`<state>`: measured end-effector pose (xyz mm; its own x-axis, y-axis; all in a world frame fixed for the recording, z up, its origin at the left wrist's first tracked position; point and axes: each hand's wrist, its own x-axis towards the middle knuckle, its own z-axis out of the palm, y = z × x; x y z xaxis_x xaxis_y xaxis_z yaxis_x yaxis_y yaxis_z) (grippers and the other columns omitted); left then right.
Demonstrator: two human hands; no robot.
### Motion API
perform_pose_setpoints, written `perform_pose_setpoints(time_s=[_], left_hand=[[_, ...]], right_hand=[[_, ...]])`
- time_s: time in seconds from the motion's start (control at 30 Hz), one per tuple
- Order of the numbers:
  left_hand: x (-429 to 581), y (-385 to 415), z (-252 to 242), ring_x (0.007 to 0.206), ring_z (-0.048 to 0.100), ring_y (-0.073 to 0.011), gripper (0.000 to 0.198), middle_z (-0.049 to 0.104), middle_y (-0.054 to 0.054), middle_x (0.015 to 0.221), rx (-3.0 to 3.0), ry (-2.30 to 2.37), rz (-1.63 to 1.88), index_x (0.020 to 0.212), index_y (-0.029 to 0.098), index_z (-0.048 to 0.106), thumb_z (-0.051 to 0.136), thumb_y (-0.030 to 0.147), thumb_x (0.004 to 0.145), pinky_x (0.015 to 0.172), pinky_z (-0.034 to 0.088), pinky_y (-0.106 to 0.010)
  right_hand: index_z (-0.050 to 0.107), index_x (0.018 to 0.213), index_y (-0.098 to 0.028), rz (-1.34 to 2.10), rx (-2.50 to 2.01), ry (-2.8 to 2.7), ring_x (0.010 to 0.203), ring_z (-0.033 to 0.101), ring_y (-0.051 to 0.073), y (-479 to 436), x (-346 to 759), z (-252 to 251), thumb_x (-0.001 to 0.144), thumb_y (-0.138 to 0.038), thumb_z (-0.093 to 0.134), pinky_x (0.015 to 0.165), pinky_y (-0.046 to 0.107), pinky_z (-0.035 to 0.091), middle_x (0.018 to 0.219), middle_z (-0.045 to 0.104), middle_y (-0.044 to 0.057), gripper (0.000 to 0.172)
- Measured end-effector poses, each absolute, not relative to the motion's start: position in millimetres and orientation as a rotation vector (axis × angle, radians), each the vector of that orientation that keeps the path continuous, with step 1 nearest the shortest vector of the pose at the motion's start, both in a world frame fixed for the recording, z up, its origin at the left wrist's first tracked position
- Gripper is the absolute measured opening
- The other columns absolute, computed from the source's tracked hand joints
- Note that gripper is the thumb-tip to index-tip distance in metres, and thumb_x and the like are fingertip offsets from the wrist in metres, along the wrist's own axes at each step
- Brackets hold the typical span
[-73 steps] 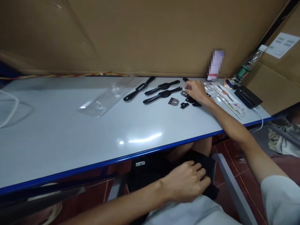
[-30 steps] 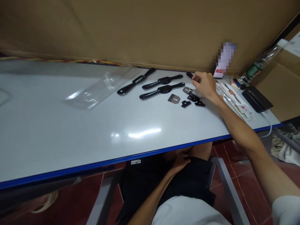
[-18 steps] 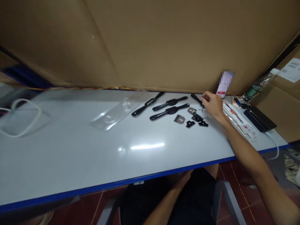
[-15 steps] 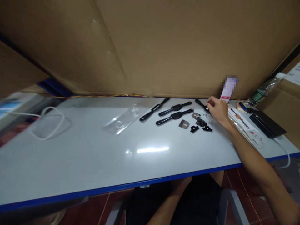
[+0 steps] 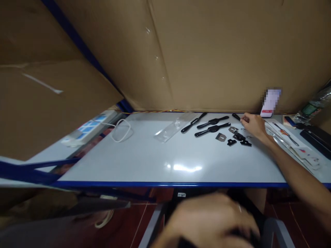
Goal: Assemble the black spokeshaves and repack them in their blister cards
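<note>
My right hand (image 5: pixel 254 124) reaches across the white table (image 5: pixel 144 162) with its fingers curled. The fingertips pinch the near end of a short black bar (image 5: pixel 236 116) that lies flat near the back edge. Just left of it lie two long black handles (image 5: pixel 213 121) (image 5: pixel 212 129) and a third slimmer one (image 5: pixel 193 122). Below the hand sit two small metal plates (image 5: pixel 221 137) (image 5: pixel 232 130) and several small black parts (image 5: pixel 239 136). My left hand (image 5: pixel 214 220) is low in front of the table edge, blurred, over something dark.
A clear plastic bag (image 5: pixel 173 126) lies left of the handles, a white cable loop (image 5: pixel 120 130) and a power strip (image 5: pixel 88 127) farther left. Printed packaging (image 5: pixel 292 137), a black device (image 5: pixel 315 137) and a bottle (image 5: pixel 314 105) are at the right. Cardboard walls (image 5: pixel 207 51) enclose the table.
The view has swung up and left, so the parts now sit farther right. My left hand has risen from my lap into the foreground. My right hand stays at the short black bar.
</note>
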<state>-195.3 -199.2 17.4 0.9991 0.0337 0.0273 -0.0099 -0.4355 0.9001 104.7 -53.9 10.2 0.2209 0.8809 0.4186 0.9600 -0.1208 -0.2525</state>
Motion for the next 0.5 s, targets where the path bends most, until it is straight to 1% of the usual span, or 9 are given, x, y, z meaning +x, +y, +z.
perform_pose_setpoints(time_s=[0.03,0.07,0.13,0.17,0.2,0.23,0.33,0.4,0.5], left_hand=[[-196,-175,38,0.098,0.072,-0.0219,0.028,0.077,-0.006,0.109,2.039,0.088,0.160,0.117,0.023,0.071,0.059,0.038,0.098,0.087,0.055,-0.030],[-194,-148,52,0.095,0.072,-0.0212,0.026,0.076,-0.006,0.106,2.088,0.210,0.283,0.114,0.021,0.071,0.056,0.037,0.099,0.087,0.054,-0.031],[-186,-93,62,0.096,0.070,-0.0227,0.026,0.074,-0.007,0.105,2.259,0.581,0.504,0.109,0.019,0.070,0.049,0.034,0.102,0.087,0.054,-0.034],[-181,-70,59,0.101,0.068,-0.0240,0.025,0.073,-0.009,0.109,2.371,0.860,0.577,0.112,0.018,0.068,0.048,0.030,0.102,0.089,0.053,-0.036],[-175,-50,51,0.108,0.065,-0.0262,0.023,0.070,-0.011,0.117,2.483,1.128,0.581,0.118,0.018,0.065,0.053,0.028,0.100,0.094,0.051,-0.039],[-171,-35,41,0.115,0.062,-0.0302,0.026,0.066,-0.015,0.124,2.516,1.214,0.574,0.121,0.016,0.063,0.059,0.026,0.097,0.099,0.048,-0.043],[-163,-14,7,0.118,0.059,-0.0350,0.023,0.065,-0.019,0.120,2.593,1.240,0.521,0.110,0.013,0.066,0.068,0.024,0.090,0.103,0.046,-0.047],[-163,-13,-9,0.122,0.056,-0.0358,0.019,0.063,-0.020,0.121,2.642,1.253,0.519,0.107,0.013,0.066,0.063,0.027,0.094,0.106,0.043,-0.048],[-162,-12,-21,0.118,0.057,-0.0354,0.024,0.062,-0.021,0.120,2.670,1.291,0.526,0.110,0.012,0.064,0.053,0.030,0.100,0.102,0.045,-0.048]], right_hand=[[0.075,0.094,-0.023,-0.229,-2.037,-1.701,0.082,0.070,0.025,-53,105,9,0.087,-0.025,0.061,0.066,0.031,0.042,0.086,0.078,0.005,0.016],[0.075,0.094,-0.023,-0.231,-2.037,-1.708,0.082,0.070,0.025,-53,106,9,0.087,-0.024,0.061,0.066,0.031,0.042,0.086,0.078,0.005,0.017],[0.076,0.097,-0.024,-0.225,-2.048,-1.729,0.084,0.070,0.024,-53,106,9,0.088,-0.024,0.059,0.067,0.031,0.043,0.087,0.078,0.005,0.019],[0.076,0.099,-0.024,-0.217,-2.059,-1.751,0.085,0.071,0.025,-53,106,9,0.089,-0.025,0.058,0.068,0.031,0.043,0.089,0.078,0.006,0.020],[0.076,0.100,-0.023,-0.207,-2.069,-1.781,0.086,0.071,0.025,-53,106,10,0.090,-0.025,0.057,0.069,0.031,0.044,0.091,0.078,0.006,0.021],[0.076,0.101,-0.023,-0.195,-2.077,-1.815,0.088,0.071,0.025,-53,105,10,0.091,-0.025,0.056,0.069,0.031,0.044,0.093,0.079,0.007,0.022],[0.078,0.098,-0.022,-0.160,-2.070,-1.909,0.089,0.072,0.026,-55,104,11,0.092,-0.027,0.058,0.070,0.031,0.044,0.094,0.079,0.009,0.021],[0.079,0.096,-0.023,-0.135,-2.048,-1.956,0.088,0.072,0.026,-56,102,9,0.092,-0.030,0.061,0.070,0.031,0.044,0.093,0.079,0.009,0.019],[0.078,0.100,-0.024,-0.084,-2.013,-2.026,0.089,0.072,0.026,-59,97,6,0.090,-0.035,0.066,0.072,0.031,0.046,0.094,0.079,0.008,0.019]])
